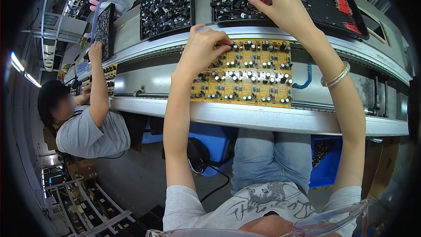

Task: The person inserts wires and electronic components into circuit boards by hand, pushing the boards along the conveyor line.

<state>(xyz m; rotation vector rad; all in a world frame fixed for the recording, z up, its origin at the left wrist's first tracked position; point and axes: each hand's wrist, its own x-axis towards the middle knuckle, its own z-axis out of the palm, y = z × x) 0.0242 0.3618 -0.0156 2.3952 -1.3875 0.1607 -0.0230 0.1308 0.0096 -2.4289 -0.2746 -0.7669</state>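
Note:
A yellow-brown circuit board panel (239, 101) lies across the rails in front of me, bearing rows of white-topped capacitors and small blue and dark parts. At its upper left, my left hand (202, 49) is closed in a pinch, fingertips at the board's far edge by a dark part; what they hold is too small to tell. Farther off, my right hand (277, 3) reaches over a black tray (239, 23) heaped with small black, metal-legged components. Its thumb and forefinger are pinched low over the pile, and anything between them cannot be made out.
Another tray of black components (146, 32) stands at the left, and a black tray with red parts (318, 14) at the far right. A coiled blue cord (309, 77) hangs beside the board. At the left, a co-worker (94, 129) works along the same metal line.

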